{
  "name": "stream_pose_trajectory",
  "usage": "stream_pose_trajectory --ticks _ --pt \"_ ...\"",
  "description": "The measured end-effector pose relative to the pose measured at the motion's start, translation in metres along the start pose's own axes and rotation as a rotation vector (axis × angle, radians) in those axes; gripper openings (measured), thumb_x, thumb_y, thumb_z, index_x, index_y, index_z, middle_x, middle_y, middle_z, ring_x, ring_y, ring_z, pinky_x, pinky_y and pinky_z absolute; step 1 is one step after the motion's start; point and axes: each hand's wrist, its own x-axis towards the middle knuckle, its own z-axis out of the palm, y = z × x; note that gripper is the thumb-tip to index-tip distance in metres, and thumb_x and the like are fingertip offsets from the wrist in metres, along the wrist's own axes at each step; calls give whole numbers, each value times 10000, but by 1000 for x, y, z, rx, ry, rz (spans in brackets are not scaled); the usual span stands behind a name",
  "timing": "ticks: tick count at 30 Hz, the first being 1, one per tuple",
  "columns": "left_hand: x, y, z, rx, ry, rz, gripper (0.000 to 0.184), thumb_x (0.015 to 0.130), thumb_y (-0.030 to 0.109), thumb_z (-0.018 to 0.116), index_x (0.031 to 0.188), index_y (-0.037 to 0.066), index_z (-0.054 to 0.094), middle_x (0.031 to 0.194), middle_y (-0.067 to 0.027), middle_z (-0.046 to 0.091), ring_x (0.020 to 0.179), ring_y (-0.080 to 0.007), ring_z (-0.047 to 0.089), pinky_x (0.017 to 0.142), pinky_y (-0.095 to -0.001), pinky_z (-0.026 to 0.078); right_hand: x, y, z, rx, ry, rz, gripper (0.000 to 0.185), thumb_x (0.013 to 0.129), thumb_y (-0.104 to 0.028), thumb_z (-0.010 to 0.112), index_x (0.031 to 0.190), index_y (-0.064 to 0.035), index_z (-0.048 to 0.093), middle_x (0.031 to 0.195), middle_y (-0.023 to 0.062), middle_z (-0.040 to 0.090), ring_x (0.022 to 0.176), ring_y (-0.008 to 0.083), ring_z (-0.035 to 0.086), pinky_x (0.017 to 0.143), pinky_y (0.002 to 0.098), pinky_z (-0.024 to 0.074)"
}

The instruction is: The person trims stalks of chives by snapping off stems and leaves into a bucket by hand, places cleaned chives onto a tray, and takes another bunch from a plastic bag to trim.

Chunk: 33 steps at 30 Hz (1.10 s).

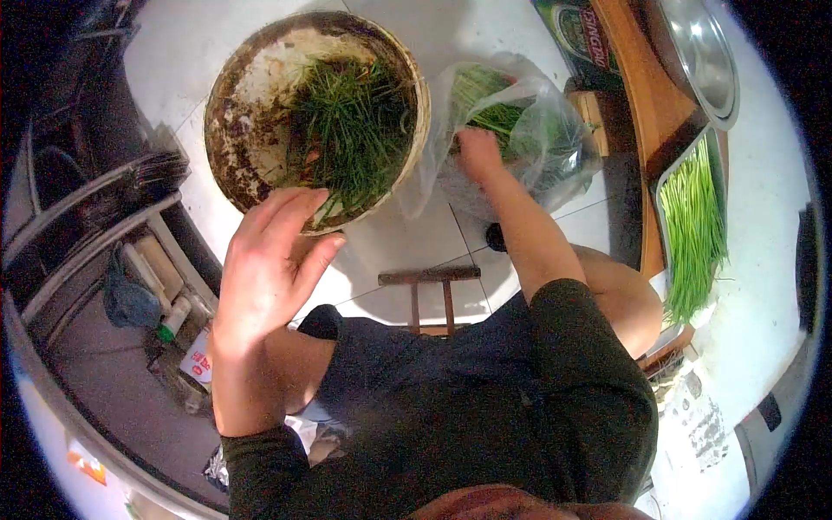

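Note:
My left hand [270, 253] is over the near rim of a round bin [260, 65], fingers stretched out and thumb apart, with nothing visible in it. Inside the bin, whose lining is stained brown, lies a heap of green trimmings [351, 130]. To the right, a clear plastic bag [542, 117] holds a bundle of long garlic chives [494, 117]. Reaching into the bag's mouth, my right hand [478, 154] has its fingers curled against the chives. Its fingertips are partly hidden.
A tray of trimmed chives [691, 230] stands on the right, below a metal bowl [700, 52]. A dark green box [576, 35] is behind the bag. The wooden bar of a stool [429, 276] shows between my knees. Dark shelving [95, 225] runs along the left.

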Motion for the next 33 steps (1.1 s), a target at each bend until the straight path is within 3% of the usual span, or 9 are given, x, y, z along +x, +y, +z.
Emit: stream_pose_trajectory --ticks 6,7,11,13,16,20,25,28,33 --pt "-1 1 1 14 1 -17 396 788 211 733 1096 -8 614 1072 -189 627 977 -366 605 843 -409 492 7 9 -21 128 29 61 357 751 -266 706 1041 -73 628 1075 172 613 1039 353 576 866 507 459" --pt "-1 2 0 15 8 -16 394 788 211 733 1094 -7 614 1069 -189 626 973 -367 606 840 -410 493 7 9 -21 194 138 82 370 765 -287 697 1058 -71 632 1040 187 636 993 370 605 831 502 482" --pt "-1 3 -2 7 27 8 385 789 209 732 1086 -7 615 1055 -191 625 956 -374 606 833 -414 495 -5 8 -45 444 -13 158 386 790 -310 666 1095 -77 627 981 186 668 920 371 643 793 495 504" --pt "-1 4 -2 -6 41 16 383 790 206 730 1084 -9 613 1049 -193 625 947 -379 608 829 -416 496 -9 10 -43 424 172 163 386 793 -308 657 1109 -89 629 964 182 678 885 362 658 781 484 515" --pt "-1 3 -2 -10 61 45 382 794 205 725 1083 -17 610 1047 -196 624 935 -383 612 813 -416 502 -15 17 -49 538 18 160 377 763 -286 676 1095 -112 641 982 167 679 900 353 654 802 449 518" --pt "0 0 -3 36 75 60 362 828 206 694 1105 -11 609 1075 -193 622 967 -366 614 833 -393 501 -17 32 -38 292 -219 -2 393 738 -263 686 1091 -96 647 995 180 674 909 382 638 818 459 512" --pt "1 -1 -4 -8 68 14 324 855 205 661 1097 -4 609 1083 -184 619 962 -349 617 831 -395 500 -41 48 -76 612 -122 164 249 831 -164 692 1028 -19 640 911 89 688 842 159 615 769 322 482" --pt "3 -1 -1 31 179 130 339 814 205 684 1060 -16 612 995 -173 622 890 -370 618 750 -424 504 -58 61 -121 852 15 209 232 865 -183 669 1017 -11 640 931 61 694 847 142 615 791 318 481" --pt "18 6 10 -65 120 84 377 883 288 608 1121 -6 609 1121 -170 602 1019 -358 582 877 -420 474 -109 24 -254 1139 74 126 167 912 -148 596 1010 -13 601 977 84 688 933 162 613 878 301 448"
